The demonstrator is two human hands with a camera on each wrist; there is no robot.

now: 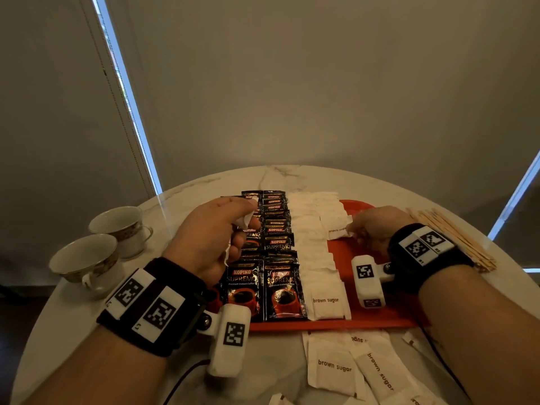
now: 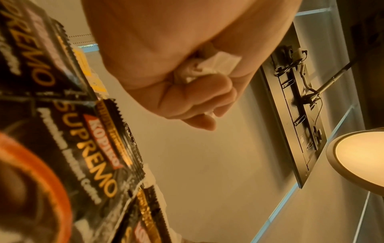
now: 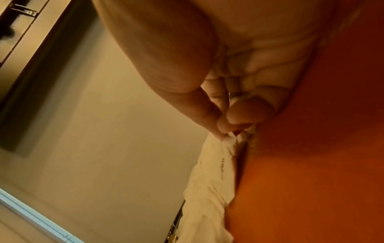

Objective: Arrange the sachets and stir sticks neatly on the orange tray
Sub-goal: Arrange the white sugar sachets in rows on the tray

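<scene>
Marble desk [image 1: 204,182] under everything, with the orange tray [image 1: 380,314] on it. We had two columns of black coffee sachets [image 1: 277,244] on the tray's left part, white brown sugar sachets [image 1: 315,258] lined up beside them. More sugar sachets [image 1: 336,366] lay loose on the desk near us; stir sticks [image 1: 455,238] sat right of the tray. Our left hand [image 1: 216,235] clutched crumpled white sachets [image 2: 203,67] above the coffee; our right hand [image 1: 377,226] pinched one sugar sachet [image 1: 337,230] on the tray.

Home or café corner (likely): marble table [image 1: 204,182], teacups [image 1: 87,258], roller blinds [image 1: 58,112].
</scene>
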